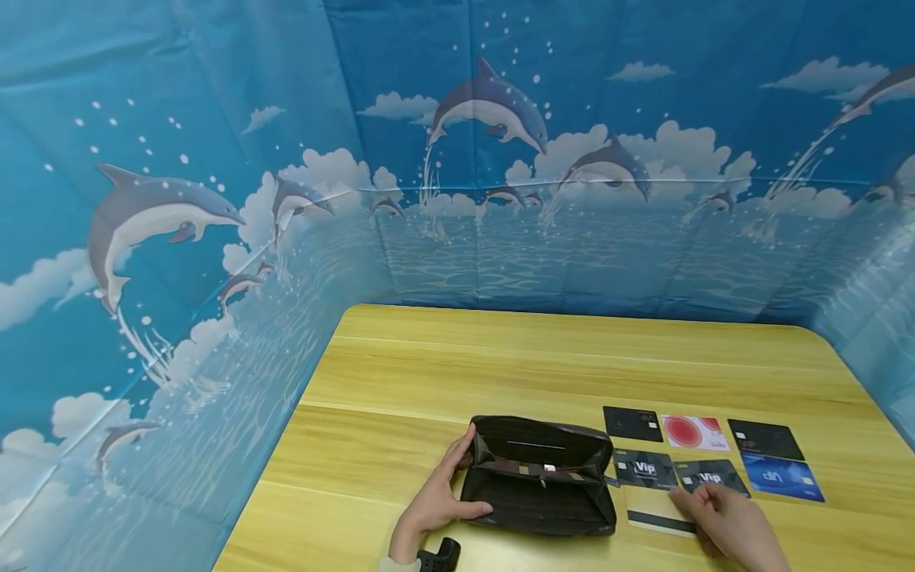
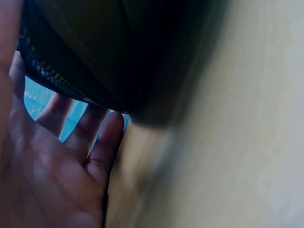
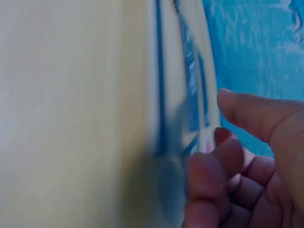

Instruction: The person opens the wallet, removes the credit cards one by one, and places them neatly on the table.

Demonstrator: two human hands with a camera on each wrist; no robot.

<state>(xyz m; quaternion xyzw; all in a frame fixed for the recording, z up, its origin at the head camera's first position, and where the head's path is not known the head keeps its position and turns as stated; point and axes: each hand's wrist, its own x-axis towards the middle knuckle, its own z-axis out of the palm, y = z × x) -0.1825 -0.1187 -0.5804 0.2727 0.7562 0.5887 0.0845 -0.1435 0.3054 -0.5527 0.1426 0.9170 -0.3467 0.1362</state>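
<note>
A black zip-around wallet (image 1: 538, 520) lies spread wide on the table, its inner pockets showing. My left hand (image 1: 445, 494) holds its left end, thumb on the front flap and fingers behind. In the left wrist view those fingers (image 2: 108, 137) lie along the zipped edge. Right of the wallet is a cream card (image 1: 646, 502) with a dark stripe. Over this card's right end is my right hand (image 1: 729, 520). In the right wrist view its thumb (image 3: 251, 111) stands apart from the curled fingers (image 3: 206, 173), with nothing seen between them. Dark Vip cards (image 1: 643, 470) lie just beyond.
Farther back are a black card (image 1: 632, 424), a white card with a red circle (image 1: 695, 433), another black card (image 1: 765, 438) and a blue card (image 1: 782, 478). A wood-grain table (image 1: 557, 357) carries everything. Dolphin-printed sheeting (image 1: 457, 246) hangs behind and beside it.
</note>
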